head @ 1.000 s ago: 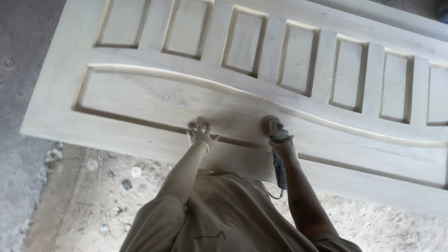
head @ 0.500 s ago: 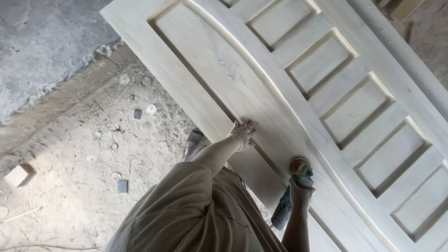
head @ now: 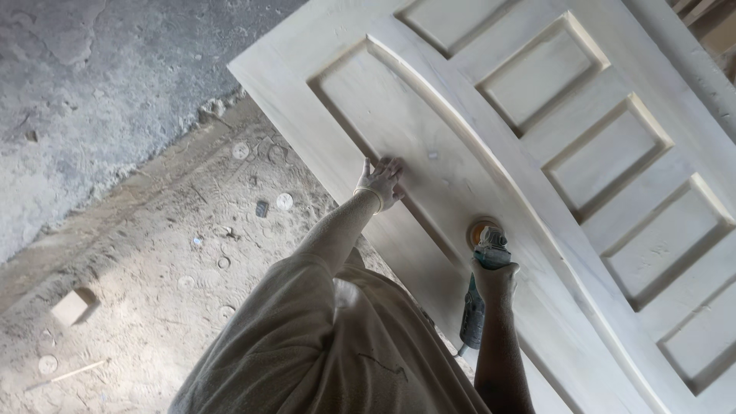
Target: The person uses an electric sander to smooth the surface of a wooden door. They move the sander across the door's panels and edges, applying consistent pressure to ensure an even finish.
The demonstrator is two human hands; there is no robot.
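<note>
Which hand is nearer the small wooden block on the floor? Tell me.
Left. The left hand rests flat on the door panel, closer to the wooden block; the right hand grips the sander farther off.

A dusty floor (head: 138, 253) carries scattered round discs (head: 284, 202), a small wooden block (head: 70, 307) and a thin stick (head: 77, 371) — all lying in sawdust.

Left hand (head: 381, 182) has slid up along the door panel (head: 429, 146), farther from the sander (head: 484, 244). Right hand (head: 494, 277), sander shifted slightly up the groove.
</note>
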